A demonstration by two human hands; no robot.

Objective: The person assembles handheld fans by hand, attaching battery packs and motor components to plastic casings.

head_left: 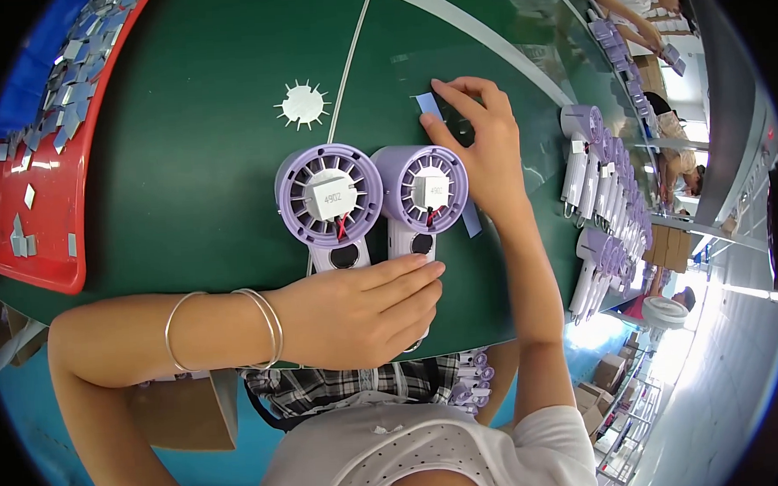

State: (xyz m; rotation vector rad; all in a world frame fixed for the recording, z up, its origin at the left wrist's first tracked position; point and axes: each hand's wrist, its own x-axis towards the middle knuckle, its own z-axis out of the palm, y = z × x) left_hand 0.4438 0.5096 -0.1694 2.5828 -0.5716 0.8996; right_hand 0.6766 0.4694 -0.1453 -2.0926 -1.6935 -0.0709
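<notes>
Two purple-and-white handheld fans lie side by side on the green tabletop [203, 164], a left fan [331, 199] and a right fan [428, 189]. Each has a pale square piece at its hub and red and black wires. Across both handles lies my left hand [366, 309], its fingers together, holding them down and hiding their lower parts. Beyond the right fan, my right hand [487, 143] touches a narrow blue strip [429, 107] on clear film. Its thumb and forefinger are apart at the strip's far end. A round white spiked piece [302, 104] lies beyond the left fan.
At the left stands a red tray [48, 197] with many small grey-blue square pieces. Several rows of purple-and-white fans [599, 177] line the table's right side. Co-workers sit farther off at the upper right. Below the table is a cardboard box [188, 412].
</notes>
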